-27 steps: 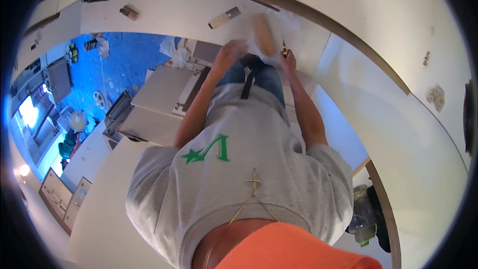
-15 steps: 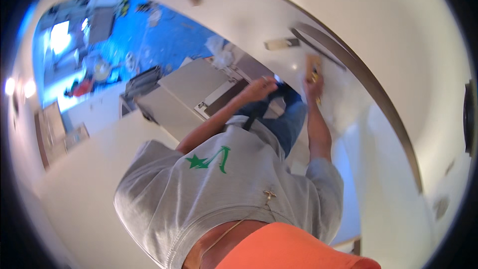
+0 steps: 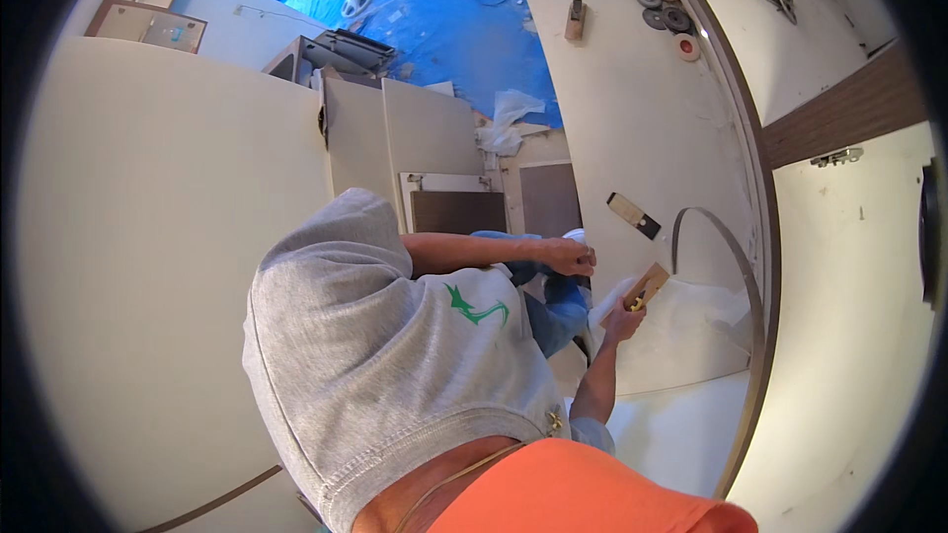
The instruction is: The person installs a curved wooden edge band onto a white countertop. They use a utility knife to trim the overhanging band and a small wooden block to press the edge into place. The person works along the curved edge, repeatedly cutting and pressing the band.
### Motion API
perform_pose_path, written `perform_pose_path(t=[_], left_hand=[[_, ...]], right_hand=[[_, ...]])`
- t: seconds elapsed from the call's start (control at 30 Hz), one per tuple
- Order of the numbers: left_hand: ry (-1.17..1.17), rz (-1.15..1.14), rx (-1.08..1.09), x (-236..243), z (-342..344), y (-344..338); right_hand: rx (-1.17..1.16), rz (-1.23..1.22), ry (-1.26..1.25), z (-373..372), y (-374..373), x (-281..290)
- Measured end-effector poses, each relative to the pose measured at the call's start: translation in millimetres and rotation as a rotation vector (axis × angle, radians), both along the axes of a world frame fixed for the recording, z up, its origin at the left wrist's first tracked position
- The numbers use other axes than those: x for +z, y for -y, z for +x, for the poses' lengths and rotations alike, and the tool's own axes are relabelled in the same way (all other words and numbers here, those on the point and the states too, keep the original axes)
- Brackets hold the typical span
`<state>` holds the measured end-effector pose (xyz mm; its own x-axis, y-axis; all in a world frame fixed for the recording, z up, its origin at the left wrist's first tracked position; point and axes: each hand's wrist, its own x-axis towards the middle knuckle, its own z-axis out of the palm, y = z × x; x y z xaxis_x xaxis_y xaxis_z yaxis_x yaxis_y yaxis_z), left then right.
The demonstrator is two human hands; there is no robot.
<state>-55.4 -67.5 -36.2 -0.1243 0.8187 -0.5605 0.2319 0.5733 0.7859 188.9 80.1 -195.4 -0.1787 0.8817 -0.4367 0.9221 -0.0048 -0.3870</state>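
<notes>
Yellow-and-black hand tool is in the right hand, fingers closed round it, at the near end of the wooden block on the white worktop. Head view: long axis runs lower left to upper right, roughly in line with the block; tip looks aimed upper right, too small to be sure. Left hand is half-curled by the worktop's left edge; can't tell if it grips anything. Curved brown strip arcs on the right; cream-and-black block lies above. Widest stretch of worktop runs past that. Versus half a second ago: view swung round, wooden block leans further right, discs now show.
</notes>
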Motion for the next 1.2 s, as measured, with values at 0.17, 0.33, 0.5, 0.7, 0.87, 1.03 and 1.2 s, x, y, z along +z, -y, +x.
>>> perform_pose_path(t=[0.17, 0.33, 0.5, 0.7, 0.87, 1.03, 1.2], left_hand=[[0.033, 0.071, -0.032, -25, 2, -10], [0.062, 0.223, -0.026, -39, 15, -30], [0.160, 0.191, 0.062, -49, 42, -57], [0.569, 0.137, 0.273, -40, 76, -81], [0.981, -0.021, 0.377, 3, 87, -95], [1.140, 0.018, 0.434, 58, 83, -96], [1.259, 0.007, 0.413, 98, 102, -109]], right_hand=[[-0.007, -0.023, -0.080, 18, 10, 37], [-0.103, -0.216, -0.396, 27, 15, 54], [-0.224, -0.345, -0.599, 21, 32, 105], [-0.140, -0.353, -0.585, -8, 39, 195], [-0.225, -0.247, -0.747, -24, 49, 236], [-0.384, -0.400, -1.030, -2, 56, 289], [-0.441, -0.548, -1.338, 34, 48, 355]])
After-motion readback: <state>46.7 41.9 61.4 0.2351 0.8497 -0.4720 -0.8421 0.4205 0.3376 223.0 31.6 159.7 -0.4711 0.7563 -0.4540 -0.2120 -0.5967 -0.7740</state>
